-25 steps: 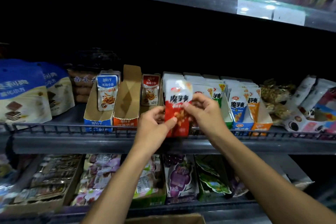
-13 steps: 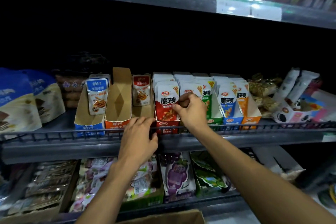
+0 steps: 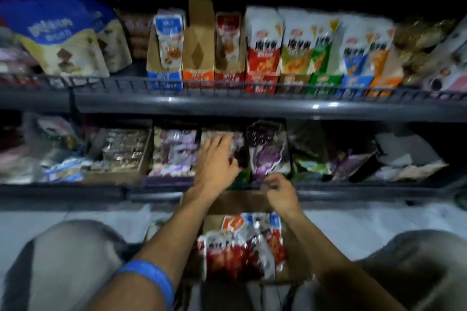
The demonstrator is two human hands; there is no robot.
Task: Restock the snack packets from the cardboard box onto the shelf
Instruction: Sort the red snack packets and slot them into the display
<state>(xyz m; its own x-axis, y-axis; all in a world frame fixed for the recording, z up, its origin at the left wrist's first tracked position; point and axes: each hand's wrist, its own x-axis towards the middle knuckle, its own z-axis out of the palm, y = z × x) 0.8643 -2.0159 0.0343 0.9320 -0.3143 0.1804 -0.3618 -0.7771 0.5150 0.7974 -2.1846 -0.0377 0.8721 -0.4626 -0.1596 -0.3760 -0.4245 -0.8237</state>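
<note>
Between placements. Left hand (image 3: 214, 161) fingers spread, empty; right hand (image 3: 279, 190) loosely curled, empty, both above cardboard box (image 3: 217, 222). Next: grab red snack packets (image 3: 237, 247) lower centre.

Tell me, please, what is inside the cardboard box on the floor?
The cardboard box holds a loose pile of snack packets, mostly red and white, one orange. Whatever lies beneath the top packets is covered, and blur hides the print.

One head camera looks forward and down, close above the cardboard box (image 3: 214, 206), facing the shelf (image 3: 252, 108).
</note>
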